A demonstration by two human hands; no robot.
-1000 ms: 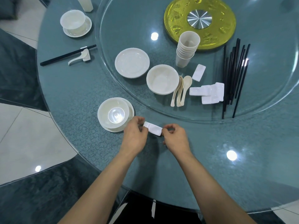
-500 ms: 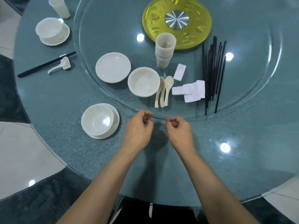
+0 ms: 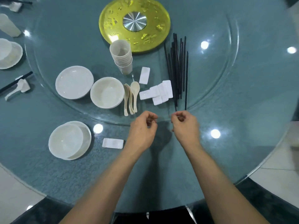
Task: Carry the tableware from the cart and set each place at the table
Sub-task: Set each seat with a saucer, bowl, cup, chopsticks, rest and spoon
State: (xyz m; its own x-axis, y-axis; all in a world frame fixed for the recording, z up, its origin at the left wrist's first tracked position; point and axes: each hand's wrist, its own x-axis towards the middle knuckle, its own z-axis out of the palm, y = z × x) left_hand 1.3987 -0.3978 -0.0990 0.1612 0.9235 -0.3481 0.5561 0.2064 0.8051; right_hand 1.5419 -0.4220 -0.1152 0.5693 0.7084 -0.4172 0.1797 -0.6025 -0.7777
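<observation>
At the near place a white bowl on a plate point(image 3: 69, 141) stands on the teal table, and a white chopstick rest point(image 3: 113, 143) lies just right of it. My left hand point(image 3: 142, 126) and my right hand point(image 3: 186, 125) hover at the near rim of the glass turntable point(image 3: 226, 78), fingers loosely curled and holding nothing. The right fingertips are just short of the near ends of the black chopsticks point(image 3: 176, 70). Also on the turntable are stacked cups point(image 3: 122, 57), a plate point(image 3: 74, 82), a bowl point(image 3: 106, 94), spoons point(image 3: 131, 97) and a pile of rests point(image 3: 157, 92).
A gold disc point(image 3: 134, 23) marks the turntable's centre. At the far left is a set place: bowl on plate point(image 3: 6, 53), cup point(image 3: 8, 27), chopsticks and spoon on a rest point(image 3: 17, 84). One loose rest point(image 3: 144, 75) lies by the cups.
Both hands let go of the chopstick rest, which now lies beside the near bowl. They moved forward and right to the turntable's rim, the right one toward the chopsticks. The view shifted right.
</observation>
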